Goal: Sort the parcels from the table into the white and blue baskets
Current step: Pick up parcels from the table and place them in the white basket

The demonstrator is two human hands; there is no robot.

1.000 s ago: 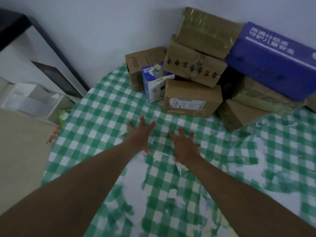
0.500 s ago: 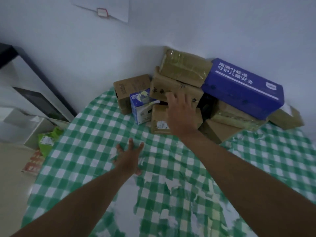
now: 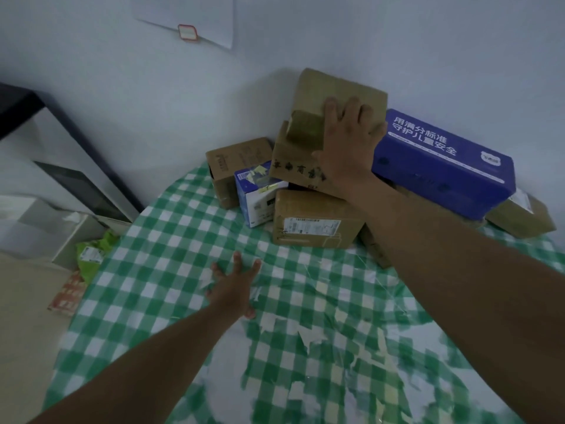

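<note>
Pale wall (image 3: 397,41) closes off the far side, and the parcel heap is pushed right against it, beyond both hands. Nearer, the green-and-white checked table (image 3: 171,270) spreads wide around the left hand (image 3: 235,289), which lies flat on the cloth with fingers spread, holding nothing — open cloth lies on every side of it, and the table's left edge drops off to floor (image 3: 24,316) well to that hand's left. Just right of the right hand (image 3: 348,142) lies the long blue box (image 3: 443,166), tilted on the heap. That hand rests on the top brown parcel (image 3: 330,93), the highest of the pile, fingers laid over its upper face and spread; whether they curl round the far edge cannot be told. Under its palm sits a brown parcel with dark lettering (image 3: 293,160). Below the wrist stands a labelled brown parcel (image 3: 315,221) on the cloth. Left of that are a small blue-and-white box (image 3: 260,197) and a brown carton (image 3: 235,160).
</note>
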